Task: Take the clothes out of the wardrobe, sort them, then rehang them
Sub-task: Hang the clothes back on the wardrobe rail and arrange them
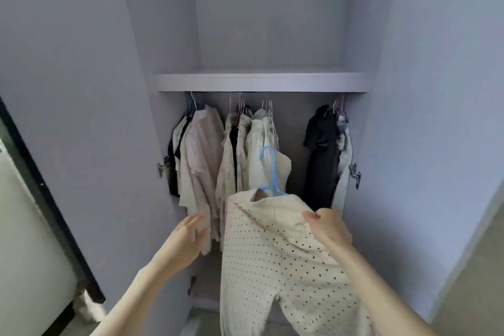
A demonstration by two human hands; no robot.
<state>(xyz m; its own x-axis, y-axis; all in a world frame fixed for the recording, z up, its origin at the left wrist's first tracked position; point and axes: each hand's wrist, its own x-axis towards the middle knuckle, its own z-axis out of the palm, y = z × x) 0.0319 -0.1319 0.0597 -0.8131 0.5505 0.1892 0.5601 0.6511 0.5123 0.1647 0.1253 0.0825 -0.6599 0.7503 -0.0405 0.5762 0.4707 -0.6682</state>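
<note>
My right hand (328,226) holds a cream dotted shirt (275,262) on a blue hanger (271,169), out in front of the open wardrobe (261,82). More clothes (201,155) hang inside.

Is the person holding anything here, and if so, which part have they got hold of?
Yes. The right hand grips the polka-dot garment at its shoulder, over the blue hanger. The left hand is open and holds nothing.

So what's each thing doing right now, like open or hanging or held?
Wardrobe: doors open.
Polka-dot garment: on the blue hanger, off the rail.
Right hand: grips the garment's shoulder.
Left hand: open, reaching in.
Pale shirts: hanging.
Black garment: hanging.
</note>
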